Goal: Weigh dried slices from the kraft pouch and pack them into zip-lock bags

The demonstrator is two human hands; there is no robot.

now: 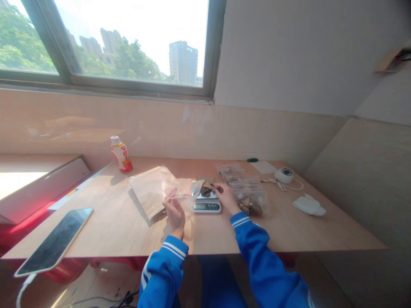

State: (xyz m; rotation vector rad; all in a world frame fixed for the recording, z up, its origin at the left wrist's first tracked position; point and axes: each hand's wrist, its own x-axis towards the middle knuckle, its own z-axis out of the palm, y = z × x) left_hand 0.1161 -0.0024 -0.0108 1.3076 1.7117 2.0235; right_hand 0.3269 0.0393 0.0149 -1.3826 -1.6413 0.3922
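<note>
My left hand (176, 217) grips the edge of a clear zip bag (184, 188) with a red seal line, to the left of a small kitchen scale (205, 207). The bag's open end points toward the scale. Brown and dark dried pieces (207, 188) lie in a heap on the scale's platform. Over the heap's right side, my right hand (227, 200) has its fingers pinched on a dark dried piece. Beside that wrist lies a zip bag of similar dried pieces (251, 204), with more filled zip bags (233, 171) behind it.
A large pale bag (154, 188) lies left of the scale. Also on the table are a red-and-white bottle (121, 156), a phone (56, 239) overhanging the front edge, a white corded device (284, 174), a crumpled tissue (309, 205), and a green-handled tool (252, 160).
</note>
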